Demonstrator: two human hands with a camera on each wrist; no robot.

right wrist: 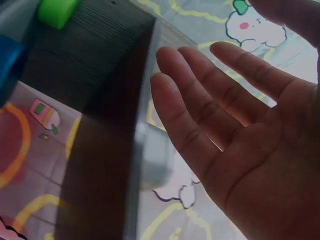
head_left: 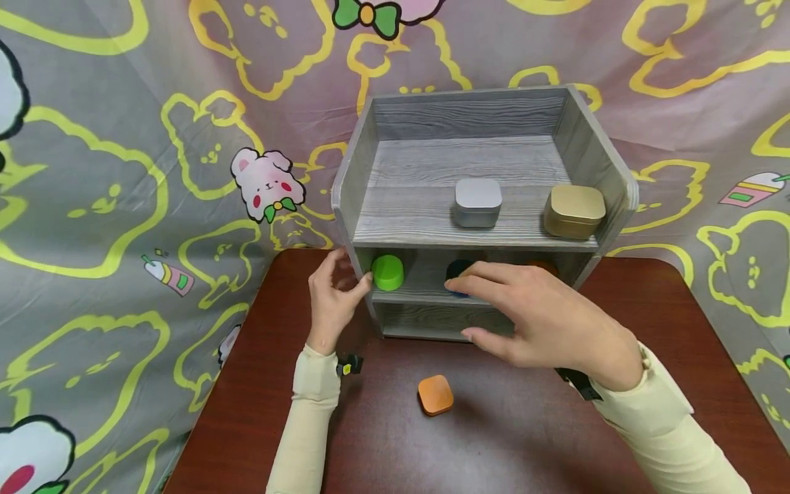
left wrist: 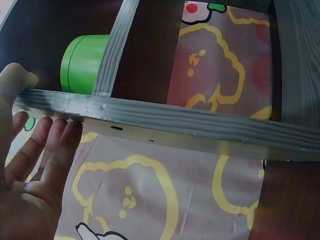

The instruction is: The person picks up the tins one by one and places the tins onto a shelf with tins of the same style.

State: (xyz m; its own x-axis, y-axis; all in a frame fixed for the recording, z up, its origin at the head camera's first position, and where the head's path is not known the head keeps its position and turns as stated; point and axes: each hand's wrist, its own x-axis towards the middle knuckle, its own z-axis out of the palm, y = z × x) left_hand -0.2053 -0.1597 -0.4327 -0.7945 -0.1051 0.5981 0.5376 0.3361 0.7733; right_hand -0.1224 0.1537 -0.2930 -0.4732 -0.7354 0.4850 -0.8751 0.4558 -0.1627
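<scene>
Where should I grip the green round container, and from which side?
I'd grip its curved side wall, coming from the open front: the green container stands upright under the upper board, which likely blocks a top approach, and the side panel beside it leaves little room on the left.

The left sleeve (head_left: 305, 436) and right sleeve (head_left: 685, 436) are pale cream with creased cuffs (head_left: 316, 374); a yellow-marked black device (head_left: 350, 365) sits at the left wrist, a black piece (head_left: 581, 384) at the right.
</scene>
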